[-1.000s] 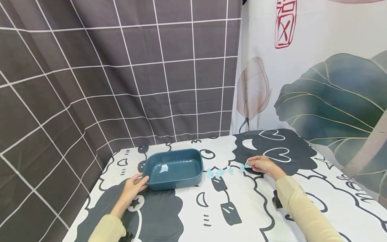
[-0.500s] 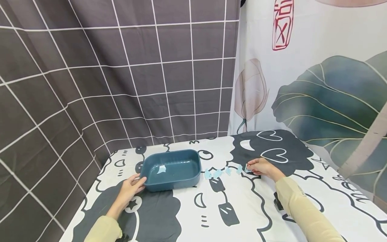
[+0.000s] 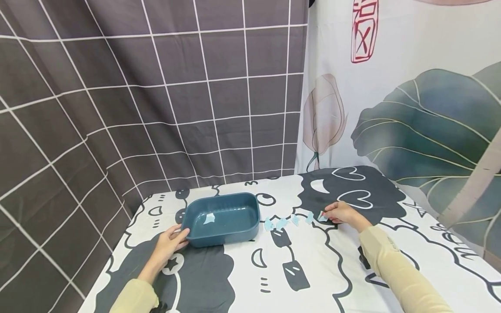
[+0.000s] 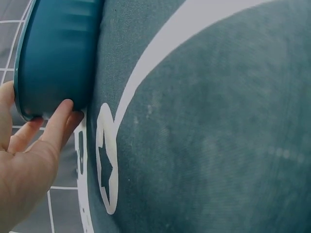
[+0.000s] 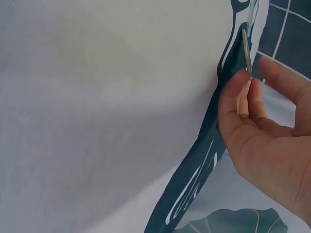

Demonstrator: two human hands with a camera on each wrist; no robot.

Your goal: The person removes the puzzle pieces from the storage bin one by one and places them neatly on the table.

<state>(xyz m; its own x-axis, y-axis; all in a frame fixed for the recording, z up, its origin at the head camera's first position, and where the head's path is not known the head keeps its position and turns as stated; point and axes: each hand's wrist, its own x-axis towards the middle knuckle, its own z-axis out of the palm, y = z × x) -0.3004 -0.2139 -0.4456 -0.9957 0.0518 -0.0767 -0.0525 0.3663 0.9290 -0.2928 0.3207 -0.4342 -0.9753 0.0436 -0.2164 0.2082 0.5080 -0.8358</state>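
Note:
A dark teal rectangular basin point(image 3: 225, 238) stands on the patterned cloth, one small light-blue flat piece point(image 3: 209, 218) lying inside. My left hand point(image 3: 169, 240) holds the basin's near left corner; in the left wrist view the thumb is at the rim and the fingertips meet the lower wall. Over to the right, my right hand point(image 3: 341, 213) pinches another thin light-blue piece point(image 3: 322, 217) close over the cloth. The right wrist view shows that piece point(image 5: 247, 53) nearly edge-on, between thumb and fingers. Several similar pieces point(image 3: 282, 223) lie in a row between the basin and this hand.
The table is covered by a black-and-white cartoon cloth point(image 3: 270, 261). Behind it hangs a dark grid curtain point(image 3: 219, 100), and to the right a white curtain point(image 3: 332, 48) with leaf and flower prints.
The right hand has shifted slightly, and its pinched piece has turned from a steep tilt to show more of its face. The left hand stays on the basin; the view shifts a little.

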